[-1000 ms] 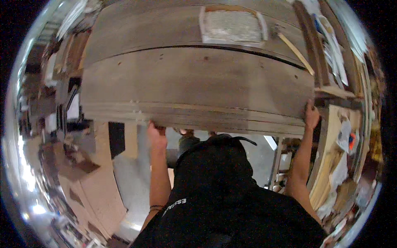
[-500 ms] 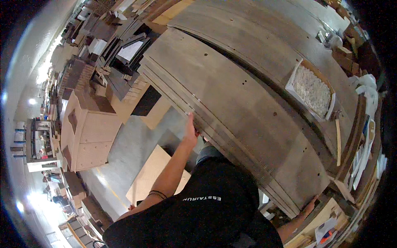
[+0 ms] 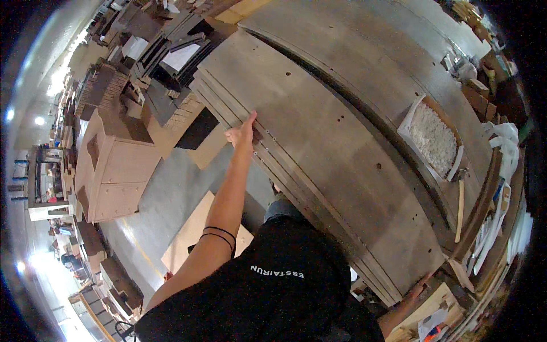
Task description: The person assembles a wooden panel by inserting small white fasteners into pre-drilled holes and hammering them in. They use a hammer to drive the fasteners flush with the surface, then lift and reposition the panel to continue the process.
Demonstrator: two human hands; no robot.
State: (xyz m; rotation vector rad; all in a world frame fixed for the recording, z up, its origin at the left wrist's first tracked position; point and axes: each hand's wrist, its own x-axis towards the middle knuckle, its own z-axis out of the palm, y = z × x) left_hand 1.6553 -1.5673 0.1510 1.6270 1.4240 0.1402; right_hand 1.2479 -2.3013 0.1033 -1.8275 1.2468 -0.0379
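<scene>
A long grey-brown wooden panel (image 3: 342,159) with dark drilled holes lies slantwise before me. Parallel lines and small white round pieces run along its near edge; I cannot tell whether these are grooves or several stacked panels. My left hand (image 3: 242,134) is closed on the near edge toward the far left end, thumb up on the face. At the near right corner my right hand (image 3: 417,289) grips the short end, its palm partly hidden. Just beyond the panel, an open box (image 3: 413,111) of small whitish pieces rests on the larger grey-brown surface (image 3: 364,62).
Right of the box lies a hammer (image 3: 460,205) with a wooden handle. A tan cabinet-like piece (image 3: 122,176) stands on the floor at left, with a pale board (image 3: 191,228) lying nearer. Stacked dark boards (image 3: 165,68) fill the far left. White strips (image 3: 496,222) lie at right.
My left hand has slid along the near edge toward the panel's far left end, and its thumb now lies over the face. My right hand stays at the right corner.
</scene>
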